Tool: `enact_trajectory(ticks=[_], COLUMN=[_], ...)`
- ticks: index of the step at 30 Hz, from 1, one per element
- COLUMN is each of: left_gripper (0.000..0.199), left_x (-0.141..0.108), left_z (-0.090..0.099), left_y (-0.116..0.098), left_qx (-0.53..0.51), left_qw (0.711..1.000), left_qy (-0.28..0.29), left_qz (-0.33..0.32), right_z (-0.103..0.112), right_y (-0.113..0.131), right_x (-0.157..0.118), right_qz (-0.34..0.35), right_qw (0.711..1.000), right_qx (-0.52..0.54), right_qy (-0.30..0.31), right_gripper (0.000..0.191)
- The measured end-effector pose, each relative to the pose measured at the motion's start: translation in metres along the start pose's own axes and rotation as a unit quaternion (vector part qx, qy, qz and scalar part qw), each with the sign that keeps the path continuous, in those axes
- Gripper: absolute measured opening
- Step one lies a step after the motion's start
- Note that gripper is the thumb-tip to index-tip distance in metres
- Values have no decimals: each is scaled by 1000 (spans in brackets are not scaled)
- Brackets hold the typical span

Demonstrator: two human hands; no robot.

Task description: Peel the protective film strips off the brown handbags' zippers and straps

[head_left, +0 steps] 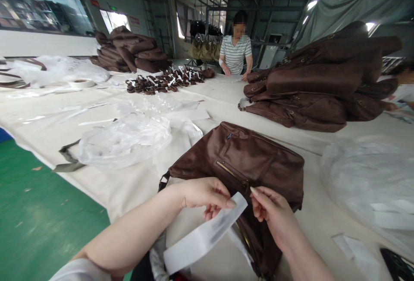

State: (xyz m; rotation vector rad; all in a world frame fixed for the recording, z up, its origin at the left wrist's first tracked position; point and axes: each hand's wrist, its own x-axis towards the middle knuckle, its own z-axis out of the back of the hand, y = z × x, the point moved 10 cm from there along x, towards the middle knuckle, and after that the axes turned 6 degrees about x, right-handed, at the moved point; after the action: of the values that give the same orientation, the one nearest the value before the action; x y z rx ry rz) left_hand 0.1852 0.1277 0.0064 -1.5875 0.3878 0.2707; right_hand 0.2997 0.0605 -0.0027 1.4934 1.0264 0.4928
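Note:
A dark brown leather bag [258, 151] lies on the cream-covered table, its zipped pocket facing up. My left hand [211, 197] is closed on one end of a white strip [200, 246], which hangs down toward the lower left in front of the bag. Just to the right, my right hand [270, 207] has its thumb and index finger pressed together beside the bag's zipper pull. Whatever lies between those fingertips is too small to make out.
Clear plastic [126, 138] lies left of the bag, more plastic [371, 181] to the right. Brown bags [317, 82] are piled at the back right, others [129, 52] at the back left. Bundled straps [164, 80] lie between. A person [236, 52] stands across the table. A phone [399, 266] lies lower right.

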Motion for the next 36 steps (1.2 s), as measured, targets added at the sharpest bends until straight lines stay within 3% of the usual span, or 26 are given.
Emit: enact_trajectory(ticks=[3, 7, 10, 12, 15, 21, 25, 29, 34, 36], left_gripper=[37, 29, 26, 26, 24, 35, 37, 38, 38, 37], left_x=[1, -3, -7, -7, -5, 4, 9, 8, 10, 14], left_z=[4, 16, 14, 17, 27, 37, 39, 42, 42, 40], left_y=[5, -1, -13, -18, -23, -10, -4, -2, -3, -3], left_qx=[-97, -187, -226, -183, -68, 81, 189, 259, 277, 282], left_qw=[995, 982, 973, 981, 992, 989, 971, 948, 938, 937], left_qy=[0, -19, 21, 18, -43, -112, -143, -182, -209, -208], left_qz=[28, -2, -47, -68, -95, -47, -39, -18, -12, -14], right_z=[1, 5, -13, -25, -32, -46, -62, -65, -20, -7], right_y=[3, 39, 51, 46, 39, 28, 16, 15, 35, 37], right_x=[-1, -10, -18, -19, -18, -16, -17, -20, -11, -6], right_qz=[18, 177, 256, 261, 281, 321, 317, 321, 305, 290], right_qw=[995, 953, 922, 906, 868, 795, 758, 775, 828, 836], right_qx=[-97, -241, -291, -330, -406, -507, -560, -531, -470, -463], right_qy=[3, -46, 8, 48, 60, 85, 107, 123, -24, -48], right_gripper=[34, 25, 35, 40, 40, 43, 42, 43, 33, 29])
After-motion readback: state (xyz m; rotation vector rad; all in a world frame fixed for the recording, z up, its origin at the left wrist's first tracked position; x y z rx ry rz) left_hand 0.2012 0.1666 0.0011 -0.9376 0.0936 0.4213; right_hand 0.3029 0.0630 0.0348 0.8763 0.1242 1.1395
